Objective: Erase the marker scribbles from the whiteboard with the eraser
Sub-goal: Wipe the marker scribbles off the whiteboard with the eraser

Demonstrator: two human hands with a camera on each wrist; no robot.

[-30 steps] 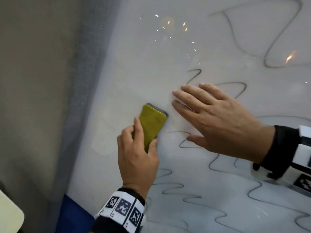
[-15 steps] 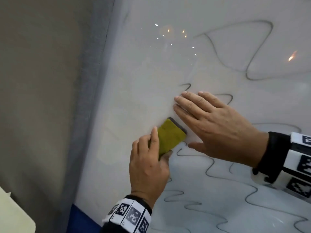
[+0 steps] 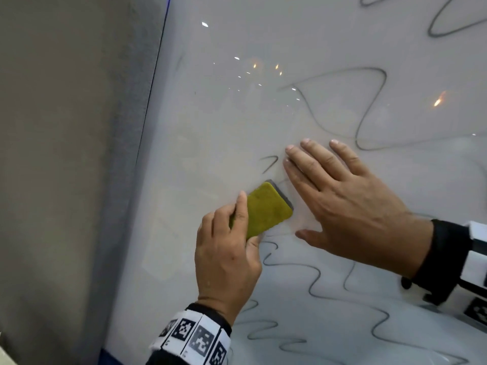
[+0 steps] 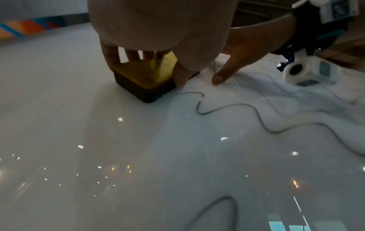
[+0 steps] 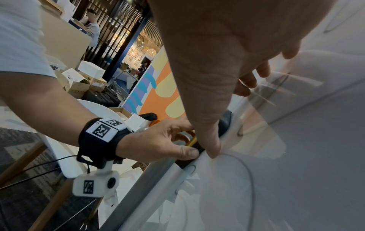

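Observation:
A yellow-topped eraser (image 3: 267,208) with a dark felt base (image 4: 146,91) lies flat against the whiteboard (image 3: 210,127). My left hand (image 3: 232,248) grips it from below, fingers on one side and thumb on the other. My right hand (image 3: 342,204) lies flat on the board just to the eraser's right, fingers straight and spread. Black marker scribbles (image 3: 311,275) wind below and to the right of both hands. A short stroke (image 3: 270,163) remains just above the eraser. A large loop (image 3: 369,111) runs higher up. The left hand (image 5: 158,140) pinches the eraser's edge in the right wrist view.
The board's left edge (image 3: 152,101) meets a grey-brown wall (image 3: 66,154). A blue strip (image 3: 108,356) shows at the board's lower left corner. Ceiling lights glint on the glossy surface (image 3: 253,72). The area left of the eraser shows only faint smears.
The eraser slid down and to the right, then back up a little, tilting more to the right. The scribble under my right palm near the eraser has faded. The right hand stayed flat.

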